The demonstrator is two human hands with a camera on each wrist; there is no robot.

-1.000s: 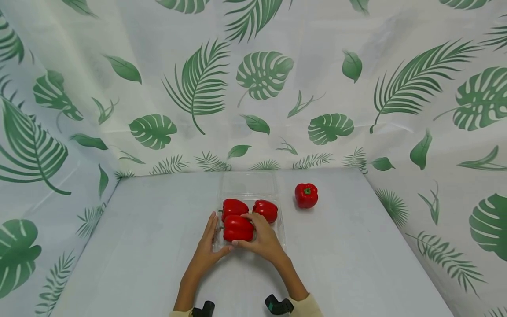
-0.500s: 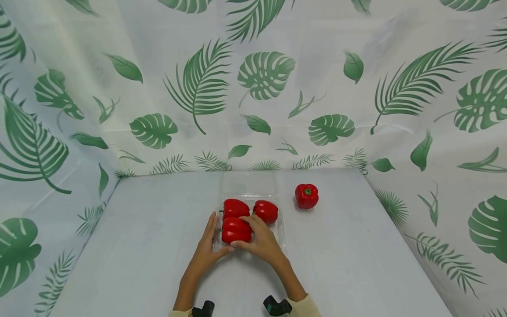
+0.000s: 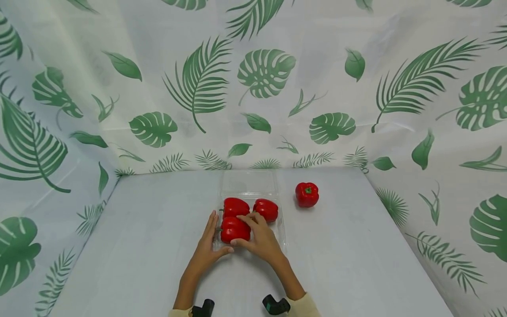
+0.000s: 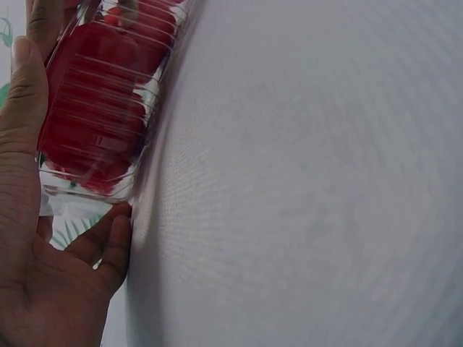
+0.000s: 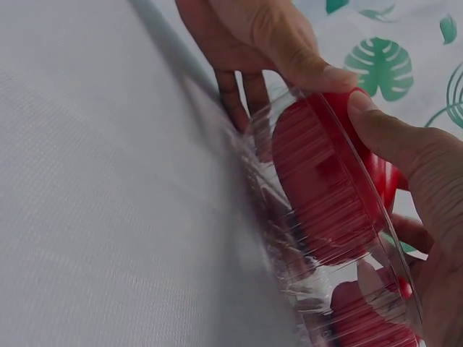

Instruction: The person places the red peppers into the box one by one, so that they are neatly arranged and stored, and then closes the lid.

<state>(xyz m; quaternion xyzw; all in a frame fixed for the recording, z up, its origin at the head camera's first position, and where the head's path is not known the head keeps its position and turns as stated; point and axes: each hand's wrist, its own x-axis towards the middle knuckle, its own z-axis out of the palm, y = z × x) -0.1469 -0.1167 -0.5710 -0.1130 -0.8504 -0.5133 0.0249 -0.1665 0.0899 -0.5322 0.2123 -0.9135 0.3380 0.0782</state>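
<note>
In the head view, a clear plastic clamshell box (image 3: pixel 281 233) lies with its lid (image 3: pixel 248 182) folded back. My right hand (image 3: pixel 262 240) grips a red bell pepper (image 3: pixel 234 230) between thumb and fingers at the near left of the box. Behind it sit a second bell pepper (image 3: pixel 236 207) and, to the right, a third bell pepper (image 3: pixel 266 210). My left hand (image 3: pixel 206 250) touches the box's left side with straight fingers, its thumb by the near edge. Through the ribbed wall, the right wrist view shows the gripped pepper (image 5: pixel 318 173) low inside the box.
Another red bell pepper (image 3: pixel 306 195) stands outside the box on the white tabletop (image 3: pixel 356 246), to the back right. Leaf-printed sheeting (image 3: pixel 214 145) rises behind and along both sides of the table. A dark camera mount sits at each wrist.
My right hand has shifted the gripped bell pepper slightly left and lower into the box. My left hand stays against the box's side, and the other peppers keep their places.
</note>
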